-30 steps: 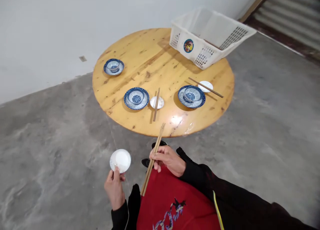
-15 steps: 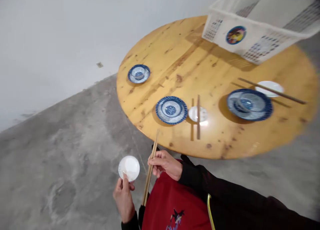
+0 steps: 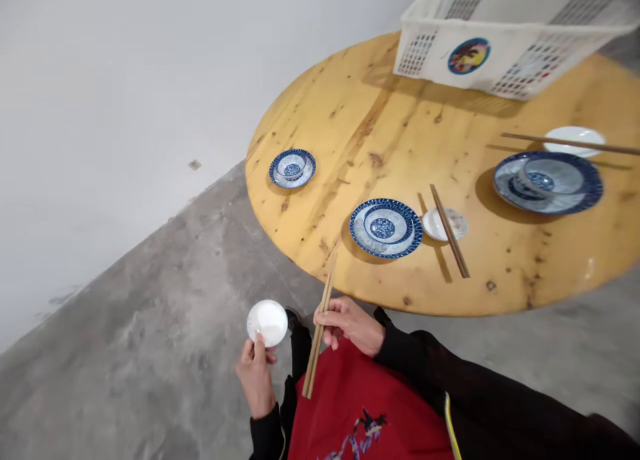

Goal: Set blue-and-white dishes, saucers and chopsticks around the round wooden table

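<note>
Left hand [image 3: 257,380] pinching saucer [image 3: 269,319], right hand [image 3: 353,325] clamped on chopsticks [image 3: 313,355], both before table [image 3: 350,133]; seemingly carrying step. Next move calls for level saucer.

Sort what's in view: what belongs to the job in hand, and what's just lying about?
Appear to belong:
- white dish, in the left hand
- chopsticks, in the right hand
- three blue-patterned bowl-and-plate sets
- two white dishes, chopstick pairs across them
- round table

Probably just lying about:
- white basket, though its role is unclear
- wall fitting
</note>
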A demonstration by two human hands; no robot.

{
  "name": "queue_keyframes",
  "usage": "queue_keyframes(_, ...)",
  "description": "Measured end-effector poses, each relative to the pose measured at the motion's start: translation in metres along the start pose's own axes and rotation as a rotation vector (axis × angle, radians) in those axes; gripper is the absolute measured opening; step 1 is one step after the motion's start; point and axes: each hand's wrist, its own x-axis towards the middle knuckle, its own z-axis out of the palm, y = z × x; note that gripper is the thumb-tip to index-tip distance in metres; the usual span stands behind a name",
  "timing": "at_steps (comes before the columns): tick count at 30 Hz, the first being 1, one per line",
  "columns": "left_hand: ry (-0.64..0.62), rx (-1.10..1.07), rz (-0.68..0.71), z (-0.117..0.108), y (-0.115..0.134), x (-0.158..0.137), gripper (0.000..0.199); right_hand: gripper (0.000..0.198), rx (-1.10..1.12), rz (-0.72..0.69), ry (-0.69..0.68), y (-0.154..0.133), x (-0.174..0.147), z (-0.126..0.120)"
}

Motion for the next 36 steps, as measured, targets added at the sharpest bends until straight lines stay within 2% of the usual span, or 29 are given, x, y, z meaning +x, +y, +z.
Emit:
queue_keyframes(3,-0.160,-0.005,0.088,-0.008,0.014,0.054,0.047,0.042,0.070,-0.122,0.117,0.007,0.017,0.031)
queue_keyframes(7,-0.375,0.037,0.178,-0.015,0.032,0.118,0.046,0.043,0.134,-0.204,0.243,0.014,0.033,0.077)
queue_keyframes(10,-0.508,0.034,0.229,-0.008,0.045,0.154,0.046,0.042,0.185,-0.249,0.348,0.019,0.040,0.098)
queue_keyframes(13,-0.600,0.025,0.254,0.012,0.057,0.178,0.045,0.040,0.229,-0.270,0.439,0.020,0.048,0.107)
queue_keyframes(17,-0.707,0.014,0.271,0.046,0.077,0.196,0.044,0.037,0.251,-0.308,0.488,0.009,0.067,0.105)
queue_keyframes(21,-0.800,0.054,0.317,0.073,0.096,0.211,0.045,0.041,0.263,-0.323,0.474,-0.016,0.098,0.097)
queue_keyframes(27,-0.783,0.156,0.311,0.105,0.124,0.239,0.050,0.044,0.277,-0.340,0.391,-0.060,0.142,0.074)
queue_keyframes(31,-0.790,0.156,0.308,0.136,0.143,0.247,0.048,0.041,0.308,-0.345,0.438,-0.078,0.150,0.052)
queue_keyframes(36,-0.912,0.182,0.288,0.182,0.160,0.249,0.042,0.042,0.385,-0.323,0.573,-0.081,0.145,0.030)
